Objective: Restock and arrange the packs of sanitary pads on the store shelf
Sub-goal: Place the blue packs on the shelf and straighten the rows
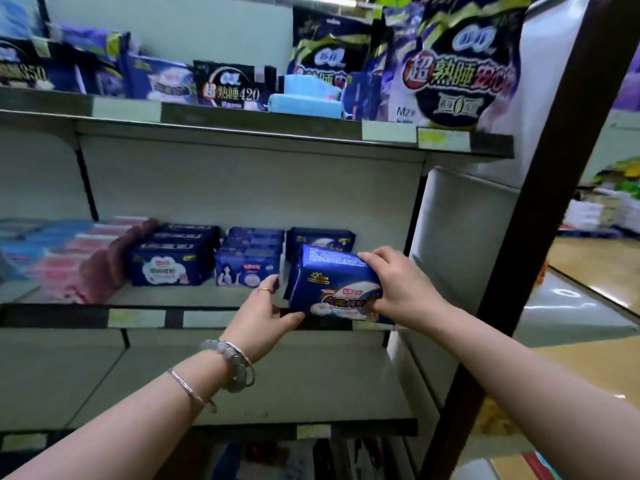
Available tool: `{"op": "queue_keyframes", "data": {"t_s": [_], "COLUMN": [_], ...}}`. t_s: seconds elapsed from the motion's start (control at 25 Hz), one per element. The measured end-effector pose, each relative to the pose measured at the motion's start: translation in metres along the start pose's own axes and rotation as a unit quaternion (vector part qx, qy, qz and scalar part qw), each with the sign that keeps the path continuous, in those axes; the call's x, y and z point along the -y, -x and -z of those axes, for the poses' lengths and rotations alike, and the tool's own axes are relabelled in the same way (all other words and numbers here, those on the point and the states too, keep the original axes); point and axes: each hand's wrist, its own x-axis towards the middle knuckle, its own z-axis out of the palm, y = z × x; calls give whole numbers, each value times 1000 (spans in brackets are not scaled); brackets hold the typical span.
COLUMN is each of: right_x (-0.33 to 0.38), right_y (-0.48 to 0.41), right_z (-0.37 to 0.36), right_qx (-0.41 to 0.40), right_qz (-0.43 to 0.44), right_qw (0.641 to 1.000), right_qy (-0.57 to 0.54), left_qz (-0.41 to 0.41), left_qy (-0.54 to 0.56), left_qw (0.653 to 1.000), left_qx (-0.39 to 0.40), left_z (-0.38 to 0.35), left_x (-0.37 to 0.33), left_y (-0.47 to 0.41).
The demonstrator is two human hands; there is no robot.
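While both hands hold it, the dark blue pack (334, 282) is tilted at the front right edge of the middle shelf (138, 318), just ahead of a similar pack (320, 239). Can't tell if it touches the shelf.

Left hand (263, 313) grip: thumb at the lower left corner, holding the pack. Right hand (394, 285) grip: fingers curled over the top right edge.

Blue pack rows (171, 261) stand to the left, pink packs (79, 265) further left.
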Motion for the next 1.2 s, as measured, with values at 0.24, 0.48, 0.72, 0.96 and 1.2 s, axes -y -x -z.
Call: {"op": "queue_keyframes", "data": {"t_s": [0.24, 0.48, 0.72, 0.96, 1.2], "right_x": [-48, -81, -103, -106, -104], "right_y": [-71, -141, -188, -212, -223], "right_z": [-68, -149, -176, -191, -191], "right_qx": [47, 87, 77, 88, 135], "right_qz": [-44, 17, 43, 50, 26], "right_qw": [997, 996, 996, 995, 990], "right_qy": [-29, -22, 13, 10, 37], "left_qz": [39, 30, 102, 99, 110], "left_qy": [-144, -266, -379, -405, -409], "left_qw": [989, 963, 918, 905, 896], "left_qx": [-14, -24, 55, 91, 137], "left_z": [9, 0, -23, -17, -8], "left_x": [19, 37, 70, 66, 70], "left_y": [-67, -157, -204, -231, -239]}}
